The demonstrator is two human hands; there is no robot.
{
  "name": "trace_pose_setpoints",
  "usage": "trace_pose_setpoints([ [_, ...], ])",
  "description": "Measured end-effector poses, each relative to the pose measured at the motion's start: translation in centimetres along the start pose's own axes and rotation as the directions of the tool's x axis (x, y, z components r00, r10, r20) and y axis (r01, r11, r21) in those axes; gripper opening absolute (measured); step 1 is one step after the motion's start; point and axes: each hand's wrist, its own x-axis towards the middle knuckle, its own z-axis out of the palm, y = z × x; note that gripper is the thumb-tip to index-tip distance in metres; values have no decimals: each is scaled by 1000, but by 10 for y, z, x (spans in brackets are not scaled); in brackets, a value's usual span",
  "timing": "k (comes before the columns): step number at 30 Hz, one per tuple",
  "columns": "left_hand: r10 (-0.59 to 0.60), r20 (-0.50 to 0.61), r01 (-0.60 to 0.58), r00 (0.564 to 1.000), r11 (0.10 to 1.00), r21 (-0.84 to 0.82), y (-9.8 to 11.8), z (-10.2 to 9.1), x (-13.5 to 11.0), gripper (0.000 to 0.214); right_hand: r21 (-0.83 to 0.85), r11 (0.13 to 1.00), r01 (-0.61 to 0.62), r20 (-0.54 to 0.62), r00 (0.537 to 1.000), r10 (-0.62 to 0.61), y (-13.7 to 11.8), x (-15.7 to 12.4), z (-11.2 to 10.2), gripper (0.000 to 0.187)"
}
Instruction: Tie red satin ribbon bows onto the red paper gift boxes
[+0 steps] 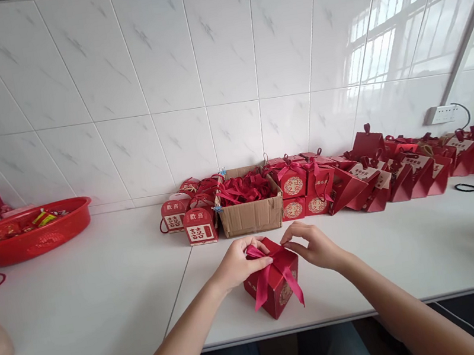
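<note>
L hand pinches the ribbon atop the gift box, in front of the carton; if the thumb slips, the ribbon could prob. loosen. R hand, also in front of the carton, has thumb & fingertip close tog.; can't tell if they grip ribbon. Uneven tugging might tip the gift box.

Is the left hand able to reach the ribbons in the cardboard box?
Probably yes: the red ribbons lie uncovered in the open cardboard box, just beyond the left hand, though it would likely have to let go of the ribbon bow first.
</note>
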Motion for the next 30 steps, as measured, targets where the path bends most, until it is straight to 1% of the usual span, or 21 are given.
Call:
trace_pose_setpoints([
  [3,-11,26,13,1000,996,-86,3,-3,-1,25,16,1000,0,11,1000,0,-1,0,-1,12],
  [6,-16,40,22,999,987,-159,5,-5,0,33,47,999,15,28,999,-17,-6,0,-2,14],
  [9,-9,69,22,998,982,-186,6,-5,0,35,71,997,19,2,1000,-19,-15,4,0,14],
  [11,0,81,17,997,979,-202,5,-5,0,34,54,998,-16,-18,1000,16,-21,9,4,10],
  [13,-1,79,20,997,972,-235,5,-5,0,35,19,998,-57,3,998,57,-26,14,10,11],
  [16,-21,79,42,997,960,-276,3,-6,2,38,-20,997,-70,61,996,71,-29,21,18,12],
  [18,-31,71,49,997,966,-255,3,-7,3,39,-31,997,-76,61,995,78,-30,24,21,11],
  [21,-28,26,33,999,984,-178,4,-10,6,38,-39,994,-103,48,993,105,-29,25,23,11],
  [24,-21,-9,20,1000,993,-120,4,-13,11,33,-45,994,-99,57,993,102,-30,24,24,11],
  [27,-21,-5,21,1000,996,-87,2,-17,16,29,-66,994,-87,61,994,91,-33,23,25,10],
  [30,-20,19,21,1000,996,-83,-2,-20,19,29,-87,993,-77,69,994,83,-37,23,24,12],
])
